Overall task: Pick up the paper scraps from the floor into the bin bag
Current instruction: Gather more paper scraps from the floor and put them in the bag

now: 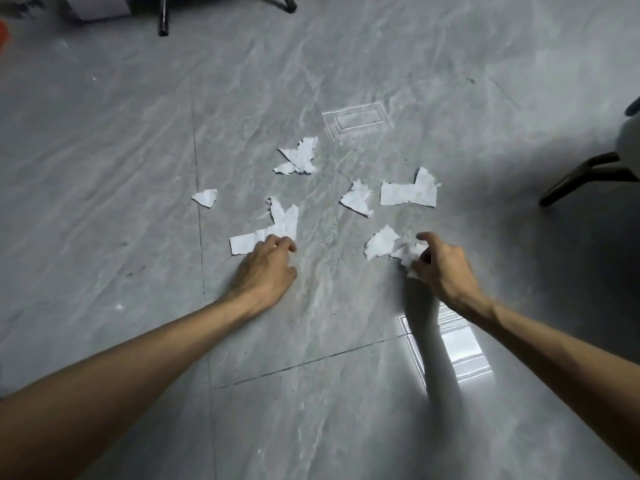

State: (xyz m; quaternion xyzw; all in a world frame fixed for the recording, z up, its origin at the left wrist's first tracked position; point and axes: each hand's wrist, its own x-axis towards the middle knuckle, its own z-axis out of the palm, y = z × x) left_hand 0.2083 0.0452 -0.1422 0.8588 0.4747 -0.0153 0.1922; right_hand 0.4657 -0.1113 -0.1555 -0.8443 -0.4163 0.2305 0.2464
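This looks like an office or similar indoor room. The floor (346, 81) is large glossy grey marble-look tiles with thin dark joints, mirroring a ceiling light (356, 124) and a bright window (457, 344). A dark chair leg (581, 174) stands at the right edge, and another black furniture leg (163, 15) at the top.

paper scraps (408, 192) | white, torn – scattered flat on grey floor (346, 410)
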